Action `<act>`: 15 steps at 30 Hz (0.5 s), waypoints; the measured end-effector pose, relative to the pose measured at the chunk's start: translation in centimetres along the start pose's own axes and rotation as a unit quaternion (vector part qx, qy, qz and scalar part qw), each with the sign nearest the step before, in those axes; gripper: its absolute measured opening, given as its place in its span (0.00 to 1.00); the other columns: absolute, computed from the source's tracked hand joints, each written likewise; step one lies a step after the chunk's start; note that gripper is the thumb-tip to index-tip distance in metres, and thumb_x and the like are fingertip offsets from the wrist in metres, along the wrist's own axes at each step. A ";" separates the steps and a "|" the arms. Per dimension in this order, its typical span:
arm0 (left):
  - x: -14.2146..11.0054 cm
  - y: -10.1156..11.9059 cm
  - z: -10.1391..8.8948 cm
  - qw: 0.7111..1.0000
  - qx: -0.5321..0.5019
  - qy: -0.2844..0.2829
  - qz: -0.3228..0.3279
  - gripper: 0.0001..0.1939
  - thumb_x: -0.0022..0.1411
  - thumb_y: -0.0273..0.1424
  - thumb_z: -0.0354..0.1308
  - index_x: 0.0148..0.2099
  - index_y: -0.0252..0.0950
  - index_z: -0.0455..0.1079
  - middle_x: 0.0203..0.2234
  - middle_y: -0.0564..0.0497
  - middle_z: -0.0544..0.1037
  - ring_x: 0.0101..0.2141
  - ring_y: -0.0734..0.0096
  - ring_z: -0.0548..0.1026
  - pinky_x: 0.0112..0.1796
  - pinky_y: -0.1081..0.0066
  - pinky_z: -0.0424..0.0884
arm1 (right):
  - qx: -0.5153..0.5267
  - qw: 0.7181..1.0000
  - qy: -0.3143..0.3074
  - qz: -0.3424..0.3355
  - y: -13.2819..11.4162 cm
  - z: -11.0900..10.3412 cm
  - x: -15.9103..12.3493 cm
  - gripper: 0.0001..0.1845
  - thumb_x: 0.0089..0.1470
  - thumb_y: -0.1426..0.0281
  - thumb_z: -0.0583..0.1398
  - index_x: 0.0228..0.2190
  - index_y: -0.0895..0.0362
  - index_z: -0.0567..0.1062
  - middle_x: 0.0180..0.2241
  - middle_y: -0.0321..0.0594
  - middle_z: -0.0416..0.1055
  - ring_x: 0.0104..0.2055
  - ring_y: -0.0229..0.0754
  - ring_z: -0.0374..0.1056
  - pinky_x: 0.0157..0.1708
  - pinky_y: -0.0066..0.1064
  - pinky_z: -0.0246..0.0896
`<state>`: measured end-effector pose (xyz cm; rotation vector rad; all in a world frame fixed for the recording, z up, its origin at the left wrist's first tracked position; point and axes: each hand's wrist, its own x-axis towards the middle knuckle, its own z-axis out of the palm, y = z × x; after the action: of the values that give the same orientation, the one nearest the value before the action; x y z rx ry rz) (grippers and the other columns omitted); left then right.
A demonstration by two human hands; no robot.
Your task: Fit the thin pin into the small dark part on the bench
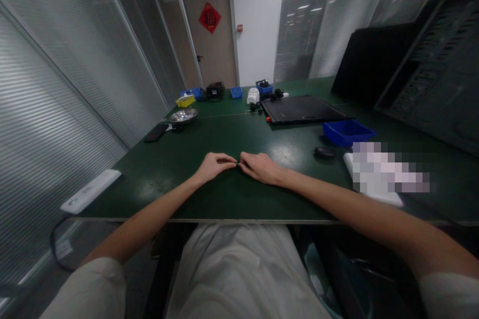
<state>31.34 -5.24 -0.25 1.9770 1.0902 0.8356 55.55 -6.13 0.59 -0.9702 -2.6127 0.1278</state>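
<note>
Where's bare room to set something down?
Bare green tabletop lies between the round silver metal bowl and flat black rectangular panel; also between the left hand and long white power strip. Crowded: right side, around the blue plastic tray and rounded black mouse.

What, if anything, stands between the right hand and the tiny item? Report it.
Nothing visible: the tiny item, too small to identify, is between the right hand and left hand, which nearly meet over the green table.
</note>
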 end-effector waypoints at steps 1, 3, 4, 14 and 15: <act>0.0 0.1 -0.1 1.000 0.006 -0.003 0.004 0.14 0.61 0.38 0.66 0.45 0.34 0.82 0.41 0.45 0.83 0.41 0.61 0.80 0.46 0.64 0.75 | 0.001 1.000 -0.001 -0.001 0.0 0.0 0.0 0.08 0.69 0.64 0.52 0.43 0.54 0.66 0.37 0.40 0.74 0.32 0.41 0.68 0.32 0.30 0.49; 0.1 0.2 -0.3 1.000 0.020 -0.008 0.016 0.14 0.61 0.39 0.66 0.44 0.34 0.82 0.41 0.45 0.83 0.41 0.61 0.80 0.45 0.65 0.75 | -0.001 1.000 -0.003 -0.003 0.0 0.0 0.0 0.08 0.69 0.64 0.52 0.43 0.54 0.66 0.37 0.40 0.74 0.32 0.41 0.69 0.32 0.30 0.50; 0.1 0.2 -0.4 1.000 0.024 -0.009 0.018 0.15 0.62 0.39 0.66 0.44 0.34 0.82 0.40 0.45 0.83 0.41 0.61 0.79 0.44 0.66 0.74 | -0.003 1.000 -0.003 -0.003 0.0 0.0 0.0 0.08 0.69 0.64 0.53 0.42 0.54 0.67 0.37 0.41 0.75 0.33 0.41 0.69 0.32 0.30 0.50; 1.5 -1.5 -1.0 0.996 0.087 0.019 0.024 0.15 0.62 0.40 0.65 0.46 0.35 0.81 0.37 0.47 0.81 0.33 0.68 0.75 0.36 0.70 0.70 | -0.011 1.000 0.006 -0.007 0.0 0.1 0.0 0.08 0.68 0.63 0.53 0.42 0.54 0.67 0.39 0.41 0.75 0.33 0.41 0.69 0.32 0.30 0.49; 1.6 -1.6 -1.0 0.994 0.100 0.016 0.032 0.14 0.62 0.39 0.65 0.45 0.35 0.82 0.37 0.47 0.80 0.34 0.68 0.75 0.37 0.70 0.69 | -0.012 1.000 0.008 -0.009 0.0 0.1 0.0 0.08 0.69 0.63 0.53 0.42 0.54 0.67 0.39 0.41 0.75 0.33 0.41 0.69 0.32 0.30 0.49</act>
<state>30.53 -2.90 -0.73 2.1813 1.1741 0.8216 55.50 -6.08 0.47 -0.9519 -2.6133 0.0844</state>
